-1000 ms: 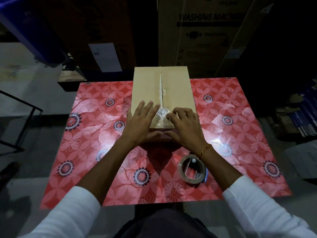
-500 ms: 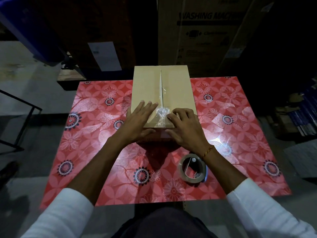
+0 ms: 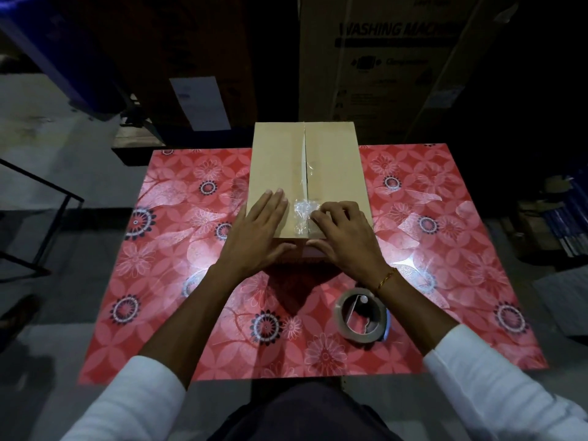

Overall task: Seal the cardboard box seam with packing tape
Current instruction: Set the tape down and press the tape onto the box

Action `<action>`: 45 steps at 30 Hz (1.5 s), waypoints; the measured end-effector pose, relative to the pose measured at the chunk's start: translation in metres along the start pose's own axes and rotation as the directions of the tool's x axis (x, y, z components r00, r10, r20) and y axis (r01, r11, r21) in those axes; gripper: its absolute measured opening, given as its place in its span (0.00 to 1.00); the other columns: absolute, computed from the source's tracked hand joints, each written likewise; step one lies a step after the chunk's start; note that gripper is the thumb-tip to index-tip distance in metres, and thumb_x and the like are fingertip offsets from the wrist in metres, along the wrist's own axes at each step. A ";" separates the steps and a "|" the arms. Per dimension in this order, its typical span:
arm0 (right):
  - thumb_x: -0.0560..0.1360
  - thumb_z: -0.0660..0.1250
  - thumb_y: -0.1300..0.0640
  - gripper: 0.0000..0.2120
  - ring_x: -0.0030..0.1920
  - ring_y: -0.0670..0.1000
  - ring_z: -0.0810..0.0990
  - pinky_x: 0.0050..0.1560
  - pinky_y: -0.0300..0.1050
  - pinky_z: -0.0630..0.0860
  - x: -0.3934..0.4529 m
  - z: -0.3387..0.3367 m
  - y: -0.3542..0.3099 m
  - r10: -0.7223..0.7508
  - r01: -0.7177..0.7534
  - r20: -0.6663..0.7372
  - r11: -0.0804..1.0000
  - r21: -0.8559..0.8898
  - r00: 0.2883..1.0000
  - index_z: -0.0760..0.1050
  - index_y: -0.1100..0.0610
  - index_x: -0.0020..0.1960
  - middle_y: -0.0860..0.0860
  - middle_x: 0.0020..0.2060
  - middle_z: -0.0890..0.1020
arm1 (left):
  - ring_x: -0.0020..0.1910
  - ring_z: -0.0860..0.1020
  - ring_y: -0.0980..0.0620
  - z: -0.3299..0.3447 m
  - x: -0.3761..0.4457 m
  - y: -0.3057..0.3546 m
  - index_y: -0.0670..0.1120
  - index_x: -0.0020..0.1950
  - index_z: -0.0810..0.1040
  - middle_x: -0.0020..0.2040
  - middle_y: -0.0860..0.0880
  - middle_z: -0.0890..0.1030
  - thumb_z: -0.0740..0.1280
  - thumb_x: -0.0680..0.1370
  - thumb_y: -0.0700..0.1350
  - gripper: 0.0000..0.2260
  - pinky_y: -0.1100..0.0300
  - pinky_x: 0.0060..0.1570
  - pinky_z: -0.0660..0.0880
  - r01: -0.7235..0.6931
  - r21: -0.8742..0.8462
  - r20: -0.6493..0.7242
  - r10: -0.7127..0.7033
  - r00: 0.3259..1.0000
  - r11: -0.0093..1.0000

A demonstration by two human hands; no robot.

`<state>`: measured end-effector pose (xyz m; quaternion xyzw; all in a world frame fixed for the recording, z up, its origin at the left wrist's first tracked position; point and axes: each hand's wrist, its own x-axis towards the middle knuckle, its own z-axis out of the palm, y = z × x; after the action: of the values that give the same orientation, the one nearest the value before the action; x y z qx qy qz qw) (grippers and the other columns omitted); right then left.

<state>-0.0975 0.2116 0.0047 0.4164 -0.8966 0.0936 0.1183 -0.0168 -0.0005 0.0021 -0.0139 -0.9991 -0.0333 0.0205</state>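
A brown cardboard box (image 3: 276, 160) stands on the far middle of the table, its flaps closed. The centre seam (image 3: 304, 154) runs away from me, with clear packing tape (image 3: 302, 214) laid along it and crinkled at the near end. My left hand (image 3: 257, 230) lies flat on the left flap, fingers together, thumb over the front edge. My right hand (image 3: 343, 233) rests on the right flap with fingers bent, their tips pressing the edge of the crinkled tape. The tape roll (image 3: 361, 316) lies on the table below my right wrist.
The table carries a glossy red floral cover (image 3: 178, 281). A big carton printed WASHING MACHINE (image 3: 397, 58) stands behind the table, beside dark stacked boxes. A black metal frame (image 3: 38, 224) is on the floor at the left, and stacked items (image 3: 560, 224) sit at the right.
My left hand's fingers, spread a second ago, have drawn together on the left flap. My right hand has stayed on the tape's near end. The box and roll have not moved.
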 end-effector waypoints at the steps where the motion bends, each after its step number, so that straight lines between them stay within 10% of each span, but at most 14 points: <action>1: 0.75 0.66 0.42 0.23 0.58 0.58 0.72 0.52 0.51 0.75 -0.001 0.000 0.003 -0.026 0.026 0.012 1.000 -0.001 1.000 0.75 0.54 0.64 0.51 0.61 0.76 | 0.81 0.49 0.47 -0.001 0.000 0.001 0.44 0.80 0.52 0.82 0.46 0.50 0.63 0.75 0.63 0.41 0.39 0.74 0.57 0.002 0.029 0.011 -0.003 1.000 1.000; 5: 0.74 0.68 0.46 0.23 0.60 0.59 0.72 0.52 0.52 0.74 -0.002 -0.005 0.003 -0.047 0.048 0.052 0.999 -0.016 0.998 0.74 0.56 0.66 0.53 0.63 0.75 | 0.81 0.46 0.44 -0.005 0.001 0.015 0.41 0.80 0.47 0.81 0.42 0.46 0.69 0.72 0.58 0.47 0.36 0.74 0.53 0.073 0.098 0.069 -0.080 0.994 0.993; 13: 0.70 0.72 0.43 0.29 0.61 0.58 0.71 0.54 0.51 0.73 -0.004 -0.002 -0.008 0.018 -0.015 0.076 0.999 -0.045 0.997 0.72 0.54 0.67 0.52 0.64 0.74 | 0.80 0.52 0.45 -0.003 0.004 0.026 0.40 0.79 0.54 0.81 0.42 0.52 0.50 0.73 0.70 0.45 0.40 0.70 0.62 0.180 0.068 0.019 -0.181 0.983 0.981; 24: 0.66 0.75 0.55 0.33 0.61 0.59 0.71 0.53 0.51 0.74 -0.006 -0.004 0.002 -0.050 0.059 0.117 0.995 -0.078 0.992 0.72 0.57 0.69 0.53 0.66 0.74 | 0.80 0.44 0.43 -0.008 0.001 0.029 0.41 0.80 0.45 0.81 0.42 0.44 0.72 0.72 0.55 0.49 0.36 0.74 0.54 0.165 0.101 0.096 -0.174 0.980 0.981; 32: 0.79 0.63 0.44 0.21 0.57 0.58 0.75 0.55 0.50 0.75 -0.007 -0.007 0.014 -0.112 0.114 -0.030 0.990 0.077 0.993 0.78 0.58 0.64 0.52 0.62 0.79 | 0.81 0.47 0.45 -0.005 0.002 0.015 0.42 0.80 0.49 0.82 0.43 0.47 0.40 0.76 0.67 0.40 0.38 0.74 0.55 0.104 0.058 0.092 -0.109 0.990 0.993; 45: 0.79 0.64 0.63 0.21 0.67 0.58 0.70 0.68 0.48 0.71 -0.017 0.001 0.030 -0.184 0.176 0.007 0.951 0.255 0.983 0.72 0.60 0.72 0.53 0.71 0.74 | 0.80 0.42 0.45 -0.024 0.002 0.002 0.42 0.81 0.46 0.81 0.44 0.43 0.54 0.83 0.53 0.30 0.42 0.77 0.49 0.058 -0.101 0.289 -0.027 0.957 0.993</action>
<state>-0.1101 0.2422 -0.0032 0.5094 -0.8374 0.1895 0.0584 -0.0175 0.0001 0.0259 0.0018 -0.9883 -0.0857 -0.1264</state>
